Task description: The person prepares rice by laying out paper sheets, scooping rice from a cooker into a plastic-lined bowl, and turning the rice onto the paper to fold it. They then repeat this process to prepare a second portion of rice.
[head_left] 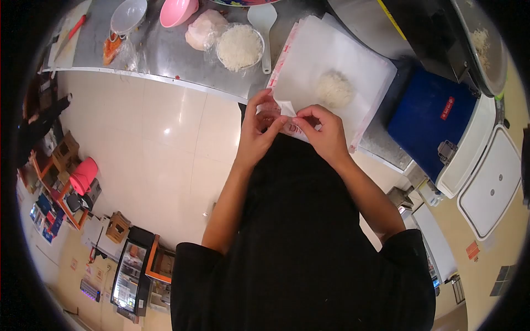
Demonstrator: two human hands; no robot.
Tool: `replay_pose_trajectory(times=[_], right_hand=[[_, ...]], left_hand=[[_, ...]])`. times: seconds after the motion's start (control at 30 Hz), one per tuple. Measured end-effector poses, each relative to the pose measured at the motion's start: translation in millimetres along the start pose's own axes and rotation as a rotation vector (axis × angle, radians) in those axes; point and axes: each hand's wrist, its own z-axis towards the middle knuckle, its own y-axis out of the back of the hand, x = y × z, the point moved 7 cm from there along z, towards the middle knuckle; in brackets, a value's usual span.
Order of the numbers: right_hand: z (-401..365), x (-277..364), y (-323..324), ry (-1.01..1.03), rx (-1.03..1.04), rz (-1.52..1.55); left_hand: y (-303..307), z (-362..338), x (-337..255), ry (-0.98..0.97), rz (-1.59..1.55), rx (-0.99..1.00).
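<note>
A stack of white wrapping paper [314,52] with red print along its edges lies on the steel counter, and a mound of white rice [334,89] sits on it. My left hand [260,128] is closed on the near left corner of the paper, thumb and fingers pinching it. Beside it, my right hand [324,131] pinches the same folded corner between thumb and fingers. Both hands are at the counter's front edge, close to my black shirt. Beyond them stand a bowl of rice [239,47] lined with clear plastic and a pale rice paddle [263,33].
Further left on the counter [160,47] are a pink bowl [178,12], a pale plastic-wrapped lump [205,28], a grey bowl [128,16] and a red-handled knife [77,26]. A blue box [433,118] and a white lid [491,185] are at the right.
</note>
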Motion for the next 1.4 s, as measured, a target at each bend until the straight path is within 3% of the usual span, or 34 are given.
replay_pose_trajectory(times=[0.23, 0.6, 0.9, 1.2, 1.4], right_hand=[[1, -4, -1, -0.003, 0.008, 0.071], [4, -10, 1, -0.025, -0.051, 0.242], [-5, -5, -7, -0.059, -0.035, 0.146], [-1, 22, -5, 0.222, -0.073, -0.115], [2, 16, -3, 0.132, -0.086, -0.079]], left_hand=[[3, 9, 10, -0.122, 0.213, 0.069], [0, 14, 12, 0.002, 0.036, -0.010], [2, 6, 10, 0.106, -0.152, 0.005], [3, -14, 22, 0.063, -0.241, -0.004], [7, -15, 27, 0.100, -0.307, -0.047]])
